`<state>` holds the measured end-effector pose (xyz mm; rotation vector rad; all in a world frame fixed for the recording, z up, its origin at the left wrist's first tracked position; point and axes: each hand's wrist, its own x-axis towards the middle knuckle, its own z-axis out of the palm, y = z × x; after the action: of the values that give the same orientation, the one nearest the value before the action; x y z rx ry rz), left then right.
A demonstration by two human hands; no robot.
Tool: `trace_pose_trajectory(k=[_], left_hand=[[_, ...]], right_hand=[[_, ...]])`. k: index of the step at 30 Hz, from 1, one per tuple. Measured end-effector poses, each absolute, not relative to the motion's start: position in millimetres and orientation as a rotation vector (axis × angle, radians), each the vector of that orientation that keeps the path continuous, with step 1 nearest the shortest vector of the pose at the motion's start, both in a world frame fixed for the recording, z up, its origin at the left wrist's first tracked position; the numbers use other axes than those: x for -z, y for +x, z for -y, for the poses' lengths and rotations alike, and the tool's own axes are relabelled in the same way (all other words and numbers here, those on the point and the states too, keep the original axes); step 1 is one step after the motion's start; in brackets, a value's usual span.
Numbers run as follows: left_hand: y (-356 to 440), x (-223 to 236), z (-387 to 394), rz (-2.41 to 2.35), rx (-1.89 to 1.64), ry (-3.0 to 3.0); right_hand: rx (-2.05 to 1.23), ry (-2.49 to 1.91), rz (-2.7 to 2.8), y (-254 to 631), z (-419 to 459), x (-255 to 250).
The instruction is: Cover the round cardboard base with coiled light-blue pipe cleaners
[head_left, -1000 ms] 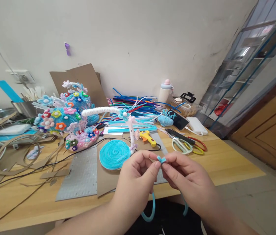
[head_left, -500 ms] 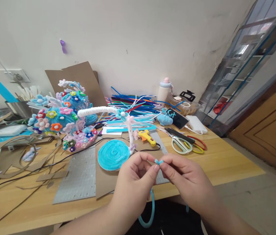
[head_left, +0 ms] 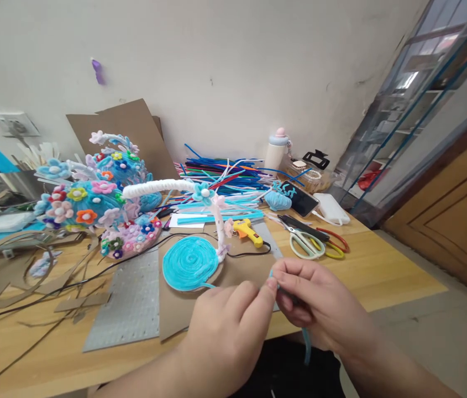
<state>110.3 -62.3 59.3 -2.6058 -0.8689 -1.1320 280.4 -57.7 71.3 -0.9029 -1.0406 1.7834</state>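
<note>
left hand [head_left: 231,331] + right hand [head_left: 324,307]: fingertips close together, both pinching light-blue pipe cleaner [head_left: 307,345], tail hanging at 5 o'clock | from pinch: blue coiled disc [head_left: 190,262] 9 o'clock, yellow glue gun [head_left: 248,232] 11, bottle [head_left: 274,156] 12, pale-handled scissors [head_left: 307,254] 1-2

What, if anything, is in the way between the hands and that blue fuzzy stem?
Nothing visible: the right hand pinches the blue fuzzy stem directly, and the left hand meets it there too. Part of the stem is hidden.
</note>
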Motion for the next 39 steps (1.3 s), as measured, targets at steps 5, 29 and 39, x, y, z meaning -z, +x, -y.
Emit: trace_pose_trajectory(k=[5, 29, 39], left_hand=[[110, -64, 66, 0.962, 1.134, -2.629], [102, -81, 51, 1.017, 1.227, -2.980], [102, -82, 59, 0.902, 1.075, -2.936]], right_hand=[[-1.776, -0.929, 1.219, 288, 57, -75], [-1.801, -1.288, 1.603, 304, 48, -103], [-2.450, -0.981, 1.000, 303, 45, -85]])
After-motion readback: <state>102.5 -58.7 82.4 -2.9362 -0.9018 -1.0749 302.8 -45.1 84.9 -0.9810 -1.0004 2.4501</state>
